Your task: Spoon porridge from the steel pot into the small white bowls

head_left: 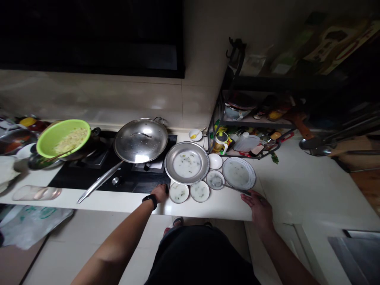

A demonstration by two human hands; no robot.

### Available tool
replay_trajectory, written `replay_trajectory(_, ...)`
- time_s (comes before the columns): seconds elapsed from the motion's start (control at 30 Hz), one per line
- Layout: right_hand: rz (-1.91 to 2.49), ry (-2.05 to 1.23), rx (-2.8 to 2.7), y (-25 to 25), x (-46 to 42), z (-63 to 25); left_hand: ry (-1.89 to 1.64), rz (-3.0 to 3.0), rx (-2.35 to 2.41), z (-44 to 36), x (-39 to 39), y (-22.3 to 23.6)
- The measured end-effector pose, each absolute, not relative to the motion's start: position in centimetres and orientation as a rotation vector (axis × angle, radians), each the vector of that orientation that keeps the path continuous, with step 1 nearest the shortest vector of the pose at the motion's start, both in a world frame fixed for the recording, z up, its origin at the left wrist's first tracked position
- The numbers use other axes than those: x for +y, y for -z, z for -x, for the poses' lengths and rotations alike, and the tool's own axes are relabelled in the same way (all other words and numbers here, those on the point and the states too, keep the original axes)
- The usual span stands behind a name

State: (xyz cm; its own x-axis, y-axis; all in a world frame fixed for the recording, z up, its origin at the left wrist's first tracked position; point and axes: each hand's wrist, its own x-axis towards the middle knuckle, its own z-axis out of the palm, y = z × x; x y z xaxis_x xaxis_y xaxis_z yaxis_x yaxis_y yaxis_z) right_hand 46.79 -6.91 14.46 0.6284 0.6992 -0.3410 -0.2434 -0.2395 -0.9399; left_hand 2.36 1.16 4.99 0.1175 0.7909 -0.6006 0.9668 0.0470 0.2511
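Basin (170,163), milky liquid (186,166) inside; ladle (230,187) in bowl (207,179)

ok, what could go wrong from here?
1. The ladle in the right hand dips into a small bowl beside the fluted plate; a sideways swing might spill either.
2. The left hand is right by a filled bowl near the counter's front; a nudge could slop it.
3. The pan handle points frontward; an arm might catch it.
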Motion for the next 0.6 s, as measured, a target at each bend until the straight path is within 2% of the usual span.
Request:
replay_trajectory(0.37, 1.528, -0.912, -0.455, -17.4, -6.0, -46.7, 0.368, -1.776, 1.710, -2.3, 1.1, -4.7)
replay_trajectory(0.6, 1.458, -0.966, -0.520, -19.3, -2.6, -44.2, 0.367, -1.795, 1.725, -2.3, 1.0, -4.5)
